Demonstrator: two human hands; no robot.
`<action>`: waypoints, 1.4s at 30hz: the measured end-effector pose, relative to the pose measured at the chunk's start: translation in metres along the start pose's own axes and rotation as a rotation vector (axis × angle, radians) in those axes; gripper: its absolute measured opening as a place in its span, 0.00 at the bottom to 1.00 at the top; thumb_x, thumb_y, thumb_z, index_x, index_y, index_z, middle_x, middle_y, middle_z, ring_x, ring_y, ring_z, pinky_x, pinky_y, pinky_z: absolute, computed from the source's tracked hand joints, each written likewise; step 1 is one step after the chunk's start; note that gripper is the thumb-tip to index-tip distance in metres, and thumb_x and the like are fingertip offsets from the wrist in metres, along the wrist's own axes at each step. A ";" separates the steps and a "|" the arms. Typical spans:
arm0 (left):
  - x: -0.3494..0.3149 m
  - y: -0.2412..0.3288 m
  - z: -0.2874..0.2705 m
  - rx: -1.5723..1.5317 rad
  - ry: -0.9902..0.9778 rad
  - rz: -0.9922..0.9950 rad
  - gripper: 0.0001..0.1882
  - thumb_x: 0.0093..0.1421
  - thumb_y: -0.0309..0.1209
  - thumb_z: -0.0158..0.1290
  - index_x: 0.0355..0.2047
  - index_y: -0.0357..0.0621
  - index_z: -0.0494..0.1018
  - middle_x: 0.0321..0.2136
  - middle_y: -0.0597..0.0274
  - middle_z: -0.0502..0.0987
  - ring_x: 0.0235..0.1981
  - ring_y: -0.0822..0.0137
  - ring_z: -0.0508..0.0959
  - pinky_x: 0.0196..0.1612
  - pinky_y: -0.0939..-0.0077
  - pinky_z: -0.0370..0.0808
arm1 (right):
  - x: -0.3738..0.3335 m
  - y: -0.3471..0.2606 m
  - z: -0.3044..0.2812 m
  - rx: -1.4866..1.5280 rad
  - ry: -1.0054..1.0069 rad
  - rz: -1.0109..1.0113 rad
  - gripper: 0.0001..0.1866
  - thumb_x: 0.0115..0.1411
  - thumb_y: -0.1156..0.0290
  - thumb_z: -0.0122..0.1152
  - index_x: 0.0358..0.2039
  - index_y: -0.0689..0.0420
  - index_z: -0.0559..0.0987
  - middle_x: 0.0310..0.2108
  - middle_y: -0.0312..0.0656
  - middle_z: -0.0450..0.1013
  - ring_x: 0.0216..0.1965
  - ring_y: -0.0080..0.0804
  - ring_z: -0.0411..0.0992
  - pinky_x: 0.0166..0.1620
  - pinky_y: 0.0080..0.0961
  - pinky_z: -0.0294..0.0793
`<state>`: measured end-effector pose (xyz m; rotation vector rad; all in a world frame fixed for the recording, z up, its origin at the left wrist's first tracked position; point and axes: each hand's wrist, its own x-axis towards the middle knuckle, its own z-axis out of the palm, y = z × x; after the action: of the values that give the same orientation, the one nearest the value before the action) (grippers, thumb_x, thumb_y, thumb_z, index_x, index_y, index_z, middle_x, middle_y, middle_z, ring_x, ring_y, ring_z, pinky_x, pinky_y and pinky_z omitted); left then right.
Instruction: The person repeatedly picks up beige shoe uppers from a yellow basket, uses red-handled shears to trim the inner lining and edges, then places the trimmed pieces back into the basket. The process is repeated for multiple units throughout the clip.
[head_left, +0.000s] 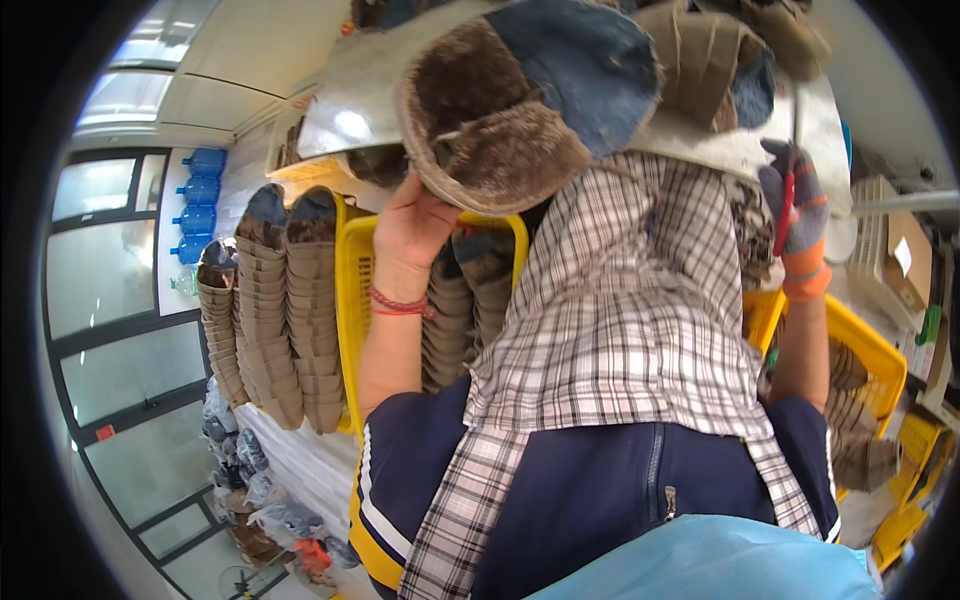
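Dark-framed glass panels (130, 370) fill the left side of the room, bent by the lens. A pale, shiny worktable (370, 118) runs across the top, in front of the person, whose plaid apron (620, 330) covers part of a navy jacket (590, 475). A yellow plastic basket (353, 310) stands by the left arm, and another yellow basket (880, 360) by the right; both hold brown shoe uppers. Tall nested stacks of uppers (265, 330) rise beside the left basket, with blue water jugs (202, 192) piled beyond.

The fur-lined shoe upper (590, 75), brown plush with a blue section, is held up at the worktable's near edge, its opening toward the camera. The bare left hand (415, 225) grasps it by the lower left rim; most of its fingers are hidden behind the piece. The right hand (802, 215), in a grey-and-orange glove, is closed around a red-handled tool (786, 205), whose thin upper end is too blurred to identify.

More uppers (690, 60) on the worktable are cut off above. Light blue material (700, 565) hides the jacket's lower part.
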<state>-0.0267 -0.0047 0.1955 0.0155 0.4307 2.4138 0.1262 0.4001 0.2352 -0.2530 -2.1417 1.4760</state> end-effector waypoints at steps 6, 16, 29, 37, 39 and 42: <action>-0.019 -0.069 -0.036 0.115 0.496 -0.095 0.17 0.64 0.33 0.44 0.53 0.44 0.66 0.52 0.57 0.70 0.54 0.59 0.68 0.59 0.54 0.62 | -0.016 -0.028 0.015 -0.913 -0.270 -0.404 0.16 0.46 0.64 0.65 0.35 0.53 0.74 0.30 0.42 0.73 0.33 0.40 0.73 0.34 0.31 0.73; -0.031 -0.100 -0.068 0.253 0.416 -0.150 0.19 0.64 0.31 0.45 0.55 0.41 0.62 0.52 0.60 0.69 0.53 0.62 0.69 0.57 0.59 0.64 | -0.051 0.044 0.032 -1.141 -0.621 -0.188 0.15 0.47 0.60 0.63 0.34 0.52 0.75 0.33 0.42 0.73 0.36 0.41 0.71 0.41 0.34 0.71; -0.032 -0.106 -0.078 0.263 0.417 -0.170 0.20 0.64 0.31 0.45 0.55 0.40 0.62 0.52 0.60 0.69 0.53 0.62 0.68 0.57 0.61 0.63 | -0.064 0.058 0.028 -1.098 -0.428 0.349 0.20 0.55 0.50 0.57 0.41 0.51 0.75 0.32 0.46 0.77 0.31 0.44 0.75 0.36 0.37 0.73; -0.033 -0.106 -0.085 0.157 0.427 -0.201 0.19 0.65 0.29 0.41 0.55 0.39 0.62 0.54 0.54 0.67 0.56 0.60 0.67 0.62 0.59 0.58 | -0.056 0.015 0.056 -0.960 -0.600 -0.262 0.18 0.49 0.57 0.63 0.37 0.52 0.76 0.32 0.41 0.74 0.38 0.39 0.72 0.41 0.32 0.71; -0.033 -0.104 -0.090 0.132 0.421 -0.209 0.19 0.65 0.29 0.41 0.55 0.38 0.63 0.54 0.53 0.68 0.55 0.59 0.67 0.61 0.59 0.58 | -0.051 0.008 0.070 -1.060 -0.714 -0.250 0.18 0.48 0.57 0.63 0.37 0.52 0.75 0.31 0.41 0.74 0.37 0.37 0.72 0.41 0.31 0.71; -0.033 -0.104 -0.090 0.106 0.408 -0.199 0.18 0.64 0.27 0.42 0.54 0.38 0.63 0.53 0.53 0.69 0.54 0.59 0.68 0.61 0.60 0.59 | -0.050 0.007 0.084 -1.103 -0.788 -0.303 0.17 0.49 0.57 0.63 0.36 0.53 0.75 0.30 0.40 0.74 0.35 0.35 0.73 0.39 0.30 0.71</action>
<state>0.0530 0.0221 0.0809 -0.4586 0.7086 2.1909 0.1242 0.3126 0.1902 0.3391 -3.2396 0.0463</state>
